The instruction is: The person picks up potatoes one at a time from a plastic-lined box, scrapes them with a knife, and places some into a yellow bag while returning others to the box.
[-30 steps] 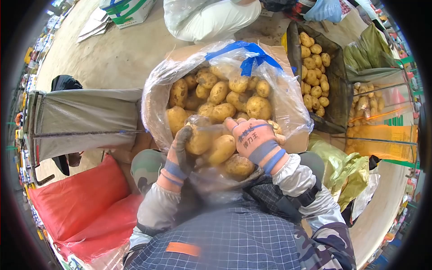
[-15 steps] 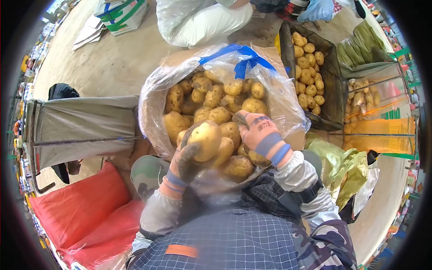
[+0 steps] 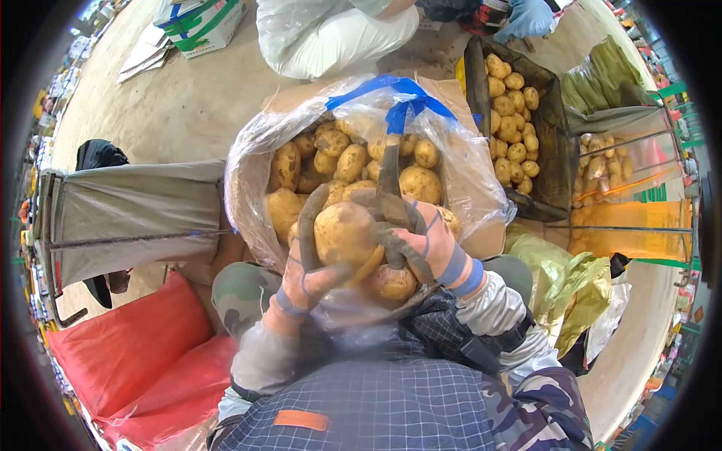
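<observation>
A large potato (image 3: pixel 342 234) is raised above a clear plastic bag (image 3: pixel 252 161) full of potatoes. My left hand (image 3: pixel 304 263), in a dirty grey-palmed glove, cups it from the left and below. My right hand (image 3: pixel 410 229), in an orange glove with blue wrist stripes, wraps its fingers over the right side of the same potato, one finger pointing up. The bag has a blue tie (image 3: pixel 398 101) at its far edge and sits in a cardboard box (image 3: pixel 485 240) right in front of my lap.
A dark crate (image 3: pixel 560 150) with several potatoes stands at the right, next to wire racks with green and orange bags (image 3: pixel 639 225). A grey bag on a frame (image 3: pixel 135 207) is at left, red sacks (image 3: pixel 128 338) below it. A crouching person (image 3: pixel 331 30) is ahead.
My left hand lifted the potato out of the pile and higher. My right hand turned over and came across to grip the same potato from the right.
</observation>
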The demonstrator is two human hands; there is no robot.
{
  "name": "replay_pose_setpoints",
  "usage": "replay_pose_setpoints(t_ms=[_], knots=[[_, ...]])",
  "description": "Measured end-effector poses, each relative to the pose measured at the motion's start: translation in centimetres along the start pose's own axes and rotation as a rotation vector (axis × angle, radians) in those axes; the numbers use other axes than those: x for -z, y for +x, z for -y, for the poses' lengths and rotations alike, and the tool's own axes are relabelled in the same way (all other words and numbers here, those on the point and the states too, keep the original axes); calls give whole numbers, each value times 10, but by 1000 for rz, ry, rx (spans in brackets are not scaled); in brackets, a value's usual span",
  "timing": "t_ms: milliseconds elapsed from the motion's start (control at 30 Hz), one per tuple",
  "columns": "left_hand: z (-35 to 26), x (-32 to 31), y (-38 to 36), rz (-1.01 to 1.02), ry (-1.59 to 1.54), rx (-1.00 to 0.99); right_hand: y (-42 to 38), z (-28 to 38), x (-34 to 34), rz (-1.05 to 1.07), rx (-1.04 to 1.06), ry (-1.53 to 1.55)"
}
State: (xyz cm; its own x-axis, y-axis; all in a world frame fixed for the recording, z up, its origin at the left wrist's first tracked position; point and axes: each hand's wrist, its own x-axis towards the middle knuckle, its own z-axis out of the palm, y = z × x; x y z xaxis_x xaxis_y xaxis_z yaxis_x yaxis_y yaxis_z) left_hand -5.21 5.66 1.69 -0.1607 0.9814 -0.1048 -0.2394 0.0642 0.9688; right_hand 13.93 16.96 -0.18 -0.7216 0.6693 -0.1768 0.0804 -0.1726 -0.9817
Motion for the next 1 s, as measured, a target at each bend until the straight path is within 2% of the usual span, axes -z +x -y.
replay_pose_setpoints(t_ms=[67, 133, 200, 300, 400, 500, 600, 700, 767, 900, 1000], knots=[[6, 2, -1, -5, 21, 11, 1, -19, 1, -85, 121, -200], [15, 4, -4, -39, -28, -26, 1, -7, -1, -120, 191, -407], [15, 8, -6, -64, 17, -22, -5, 26, 5, -91, 185, -600], [16, 8, -7, -134, 63, -5, -2, 43, 10, 139, 9, -658], [18, 9, -7, -133, 99, -12, -6, 20, 15, 145, 171, -846], [22, 11, -7, -134, 118, -5, -8, 5, 15, 103, 115, -821], [20, 8, -3, -127, 87, 39, -10, -7, 20, 250, 242, -938], [19, 9, -2, -89, 115, 27, -13, -3, 22, 254, 373, -1114], [21, 8, -4, -109, 31, 21, -13, 4, 19, 279, 296, -1108], [32, 12, -7, -99, 203, 12, -7, 11, 18, 340, 155, -986], [32, 11, -7, -106, 167, 66, -10, 8, 20, 309, 317, -1065]])
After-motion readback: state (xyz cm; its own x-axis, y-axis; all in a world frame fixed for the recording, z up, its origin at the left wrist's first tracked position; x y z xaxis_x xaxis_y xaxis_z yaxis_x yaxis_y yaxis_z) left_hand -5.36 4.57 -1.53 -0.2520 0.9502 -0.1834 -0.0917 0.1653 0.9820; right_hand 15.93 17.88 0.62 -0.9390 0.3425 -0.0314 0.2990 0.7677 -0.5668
